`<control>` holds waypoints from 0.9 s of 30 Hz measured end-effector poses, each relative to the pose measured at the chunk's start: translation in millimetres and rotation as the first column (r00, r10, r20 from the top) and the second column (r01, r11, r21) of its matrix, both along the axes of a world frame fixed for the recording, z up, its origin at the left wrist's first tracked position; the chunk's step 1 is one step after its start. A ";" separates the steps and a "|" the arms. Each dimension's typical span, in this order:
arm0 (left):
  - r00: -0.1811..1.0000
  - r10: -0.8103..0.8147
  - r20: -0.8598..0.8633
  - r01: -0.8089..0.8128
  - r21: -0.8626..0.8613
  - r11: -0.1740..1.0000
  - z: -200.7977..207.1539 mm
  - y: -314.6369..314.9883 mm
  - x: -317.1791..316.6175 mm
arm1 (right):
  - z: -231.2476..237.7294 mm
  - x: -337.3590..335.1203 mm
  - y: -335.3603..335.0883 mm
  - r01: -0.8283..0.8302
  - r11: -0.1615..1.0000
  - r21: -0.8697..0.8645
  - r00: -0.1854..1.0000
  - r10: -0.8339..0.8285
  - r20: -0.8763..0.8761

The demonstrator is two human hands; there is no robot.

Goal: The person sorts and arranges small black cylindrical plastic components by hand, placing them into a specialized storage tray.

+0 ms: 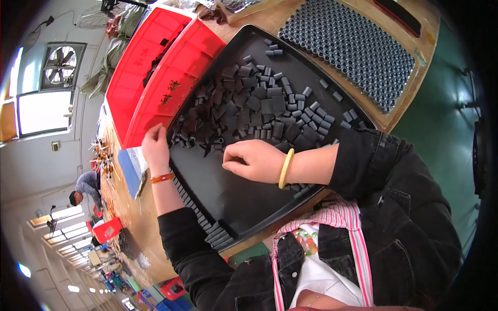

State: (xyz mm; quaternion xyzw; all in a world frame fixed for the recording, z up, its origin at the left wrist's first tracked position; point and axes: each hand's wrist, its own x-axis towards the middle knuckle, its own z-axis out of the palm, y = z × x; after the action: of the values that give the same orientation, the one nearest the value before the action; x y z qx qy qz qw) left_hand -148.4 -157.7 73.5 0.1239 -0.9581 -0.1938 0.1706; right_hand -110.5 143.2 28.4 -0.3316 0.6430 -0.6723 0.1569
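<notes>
A black tray [202,171] lies in front of me, holding a heap of small black tube pieces [311,116] and flat, square-cut black pieces [254,102]. My right hand [254,161] is over the tray just below the heap, its fingers curled and pressed together. Any piece in them is hidden. At the tray's left rim, beside the red bin, my left hand [155,147] is raised with thumb and fingers pinched; whatever they hold is too small to make out. Below that hand, a row of black pieces [207,225] lines the tray's left edge.
Red plastic bins [171,78] with dark pieces inside stand at the left of the tray. A panel of tightly packed small round parts [347,49] lies at the far right of the wooden table [394,122]. Further left, another person [89,184] bends over the work surface.
</notes>
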 end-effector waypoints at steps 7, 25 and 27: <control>0.978 0.046 0.202 -0.035 -0.059 0.998 -73.6 7.0 5.9 | -3.4 1.0 -1.3 0.014 1.000 0.023 0.998 -0.013 -0.056; 0.983 -0.143 -0.117 0.122 -0.172 0.978 -41.3 92.2 36.8 | -5.0 -2.2 -2.6 0.068 0.997 0.023 0.988 -0.064 -0.138; 0.996 0.080 -0.031 -0.084 -0.138 0.987 -49.2 63.6 43.1 | -4.2 -2.2 -1.6 0.050 0.998 0.031 0.994 -0.047 -0.097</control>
State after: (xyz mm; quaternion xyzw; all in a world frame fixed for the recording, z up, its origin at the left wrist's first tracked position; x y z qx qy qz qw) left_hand -105.3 -94.1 24.3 0.1484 -0.9612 -0.1210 0.1987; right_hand -112.8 141.6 24.3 -0.3452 0.6687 -0.6485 0.1147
